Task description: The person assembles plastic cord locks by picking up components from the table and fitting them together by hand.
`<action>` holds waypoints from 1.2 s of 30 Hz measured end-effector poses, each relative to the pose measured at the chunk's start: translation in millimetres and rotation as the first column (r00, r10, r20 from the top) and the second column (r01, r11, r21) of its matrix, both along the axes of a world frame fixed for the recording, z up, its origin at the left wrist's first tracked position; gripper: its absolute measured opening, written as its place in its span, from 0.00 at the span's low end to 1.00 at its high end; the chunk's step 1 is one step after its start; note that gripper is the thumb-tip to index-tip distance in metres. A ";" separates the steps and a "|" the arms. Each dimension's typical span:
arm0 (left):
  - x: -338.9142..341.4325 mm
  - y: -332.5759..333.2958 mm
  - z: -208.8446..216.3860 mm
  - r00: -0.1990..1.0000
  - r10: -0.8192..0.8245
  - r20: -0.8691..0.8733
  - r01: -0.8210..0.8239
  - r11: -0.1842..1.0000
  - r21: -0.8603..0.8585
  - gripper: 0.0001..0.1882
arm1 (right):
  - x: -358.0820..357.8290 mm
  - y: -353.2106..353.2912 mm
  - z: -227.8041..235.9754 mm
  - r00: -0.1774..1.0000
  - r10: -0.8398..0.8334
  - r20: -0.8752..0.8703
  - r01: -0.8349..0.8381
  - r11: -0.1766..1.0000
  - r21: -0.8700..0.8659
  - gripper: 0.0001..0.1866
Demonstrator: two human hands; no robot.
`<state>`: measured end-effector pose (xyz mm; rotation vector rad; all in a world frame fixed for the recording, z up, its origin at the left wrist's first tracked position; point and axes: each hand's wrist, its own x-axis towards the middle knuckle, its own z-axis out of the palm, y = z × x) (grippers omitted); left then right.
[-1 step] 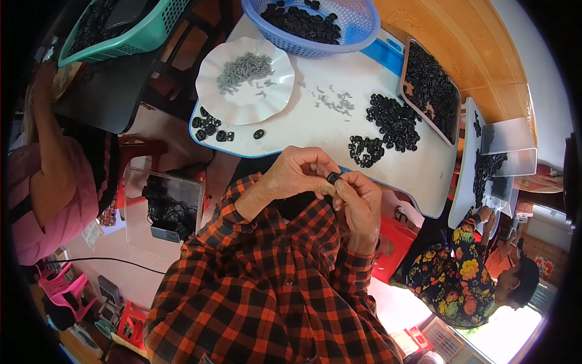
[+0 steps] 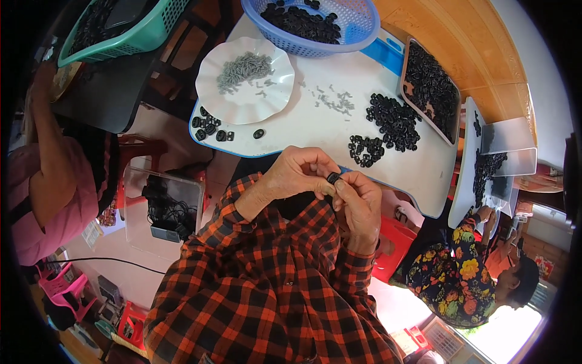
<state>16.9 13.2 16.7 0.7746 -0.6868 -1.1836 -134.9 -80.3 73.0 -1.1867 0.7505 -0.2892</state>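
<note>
White table (image 2: 315, 130) | blue basket (image 2: 357, 30) | wooden floor (image 2: 479, 42) | co-workers seated

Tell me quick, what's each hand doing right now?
Left hand: closed, pinching a small black part at its fingertips.
Right hand: closed, fingertips on the same small black part.

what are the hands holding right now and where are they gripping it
A small black plastic part, pinched at its edges between the fingertips of the left hand and the right hand, above the white table.
</note>
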 end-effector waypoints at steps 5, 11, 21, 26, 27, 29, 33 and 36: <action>3.6 2.5 3.6 1.000 -0.022 0.019 0.022 1.000 -0.002 0.14 | 3.4 7.0 2.2 0.999 -0.046 -0.021 0.045 0.998 -0.042 0.05; 2.5 1.8 1.5 1.000 0.001 -0.014 -0.001 1.000 -0.015 0.14 | 5.2 7.2 3.1 0.998 -0.064 -0.021 0.063 0.998 -0.018 0.05; 3.2 1.4 -0.2 0.999 -0.018 -0.041 0.017 1.000 -0.022 0.15 | 7.8 12.7 4.9 0.991 -0.129 -0.036 0.126 0.989 -0.073 0.05; 3.4 2.0 -0.8 0.999 -0.025 -0.042 0.025 1.000 0.003 0.15 | 8.6 13.2 3.8 0.989 -0.141 -0.047 0.137 0.987 -0.083 0.05; 2.9 2.0 -1.4 0.999 -0.020 -0.037 0.020 1.000 0.006 0.15 | 8.2 12.8 3.4 0.990 -0.132 -0.048 0.127 0.988 -0.089 0.04; 2.8 2.0 -1.6 0.999 -0.015 -0.032 0.015 1.000 0.010 0.15 | 7.9 12.7 3.1 0.991 -0.130 -0.044 0.126 0.988 -0.088 0.05; 2.9 2.1 -3.0 1.000 -0.019 -0.020 0.019 1.000 -0.004 0.15 | 8.2 13.5 4.2 0.991 -0.124 -0.047 0.119 0.988 -0.094 0.05; 4.2 2.8 -1.4 1.000 -0.027 -0.016 0.027 1.000 0.010 0.15 | 7.9 13.5 5.0 0.991 -0.122 -0.059 0.116 0.989 -0.090 0.04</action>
